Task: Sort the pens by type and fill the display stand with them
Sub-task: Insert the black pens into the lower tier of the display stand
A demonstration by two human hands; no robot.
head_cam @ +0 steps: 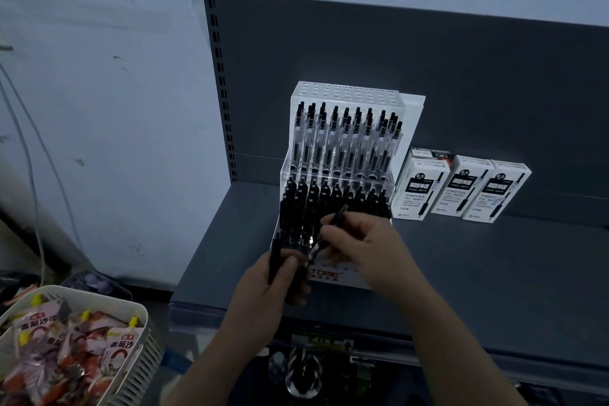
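On the grey metal shelf (494,273), towards its left edge and against the back panel, stands a tiered white-and-clear plastic display stand (346,91). Its upper row holds clear-barrelled pens with black tops (346,142), and its lower tiers are packed with all-black pens (329,201). In front of it the left hand (263,287) has its fingers curled round a bundle of black pens (275,257). The right hand (369,247) pinches a single black pen (339,214), tilted over the lower tiers. Three white pen boxes (461,188) stand just right of the stand. A white slatted plastic basket (99,295) of sauce pouches sits below the shelf's left corner.
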